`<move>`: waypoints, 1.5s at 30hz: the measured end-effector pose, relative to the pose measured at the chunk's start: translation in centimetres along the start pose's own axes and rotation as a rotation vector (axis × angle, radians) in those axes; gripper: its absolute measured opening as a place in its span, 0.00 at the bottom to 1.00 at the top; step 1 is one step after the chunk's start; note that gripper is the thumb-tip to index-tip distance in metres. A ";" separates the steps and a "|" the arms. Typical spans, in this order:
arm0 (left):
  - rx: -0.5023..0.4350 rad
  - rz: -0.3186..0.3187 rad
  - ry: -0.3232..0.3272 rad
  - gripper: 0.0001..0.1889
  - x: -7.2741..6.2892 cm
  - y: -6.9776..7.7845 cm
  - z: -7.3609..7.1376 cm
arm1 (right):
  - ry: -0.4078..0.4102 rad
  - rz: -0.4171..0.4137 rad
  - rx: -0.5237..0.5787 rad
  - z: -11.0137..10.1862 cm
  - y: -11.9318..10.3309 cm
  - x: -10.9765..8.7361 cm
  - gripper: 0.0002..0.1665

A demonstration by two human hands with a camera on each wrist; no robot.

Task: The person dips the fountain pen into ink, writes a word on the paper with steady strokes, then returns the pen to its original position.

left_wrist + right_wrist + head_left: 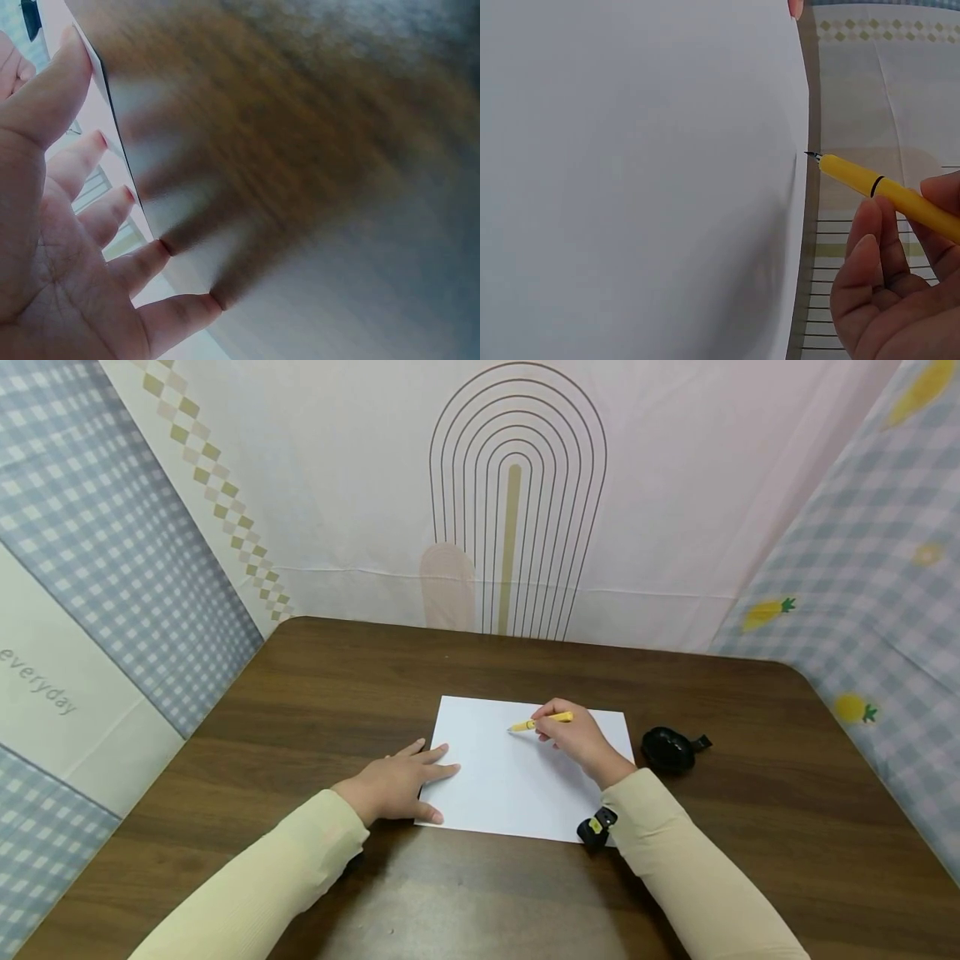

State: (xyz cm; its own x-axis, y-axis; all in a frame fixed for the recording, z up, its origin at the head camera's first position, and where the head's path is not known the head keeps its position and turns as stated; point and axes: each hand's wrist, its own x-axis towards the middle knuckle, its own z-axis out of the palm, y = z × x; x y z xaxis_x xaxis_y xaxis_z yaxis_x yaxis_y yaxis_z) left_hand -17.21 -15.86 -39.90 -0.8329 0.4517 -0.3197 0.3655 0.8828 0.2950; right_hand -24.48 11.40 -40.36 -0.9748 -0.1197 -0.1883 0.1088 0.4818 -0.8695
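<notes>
A white sheet of paper (502, 785) lies on the brown table, and no marks show on it. My left hand (396, 782) rests at the sheet's left edge with its fingers spread; in the left wrist view the thumb and some fingertips overlap the paper's edge. Over the upper right part of the sheet, my right hand (581, 739) pinches a yellow fountain pen (554, 718) between thumb and fingers. The pen slants down to the left. In the right wrist view its dark metal nib (812, 155) points toward the paper, close over the surface.
To the right of the paper sits a glossy black oval object (668, 750) with a short strap. A small black device (596, 829) is worn at my right wrist, overlapping the sheet's lower right corner. Patterned cloth (360, 485) hangs behind the wooden table (337, 685).
</notes>
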 end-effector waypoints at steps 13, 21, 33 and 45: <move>0.000 -0.001 -0.007 0.39 0.1 0.1 0.1 | -0.008 -0.030 -0.019 0.4 0.0 0.0 0.10; -0.001 0.006 0.001 0.39 0.2 0.0 0.0 | -0.017 -0.044 -0.046 0.4 0.0 0.1 0.09; -0.004 0.005 0.008 0.39 0.2 0.0 0.0 | -0.042 -0.039 -0.070 0.2 -0.4 0.0 0.08; -0.013 0.002 0.005 0.39 0.4 -0.1 0.1 | -0.041 -0.036 -0.087 -0.1 -0.5 0.0 0.09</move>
State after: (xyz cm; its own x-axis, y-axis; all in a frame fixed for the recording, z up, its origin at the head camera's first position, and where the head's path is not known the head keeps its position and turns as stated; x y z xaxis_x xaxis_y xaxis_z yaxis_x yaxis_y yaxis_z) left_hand -17.51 -15.79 -40.19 -0.8342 0.4527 -0.3149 0.3616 0.8801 0.3076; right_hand -24.50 11.29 -39.90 -0.9687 -0.1732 -0.1776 0.0544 0.5501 -0.8334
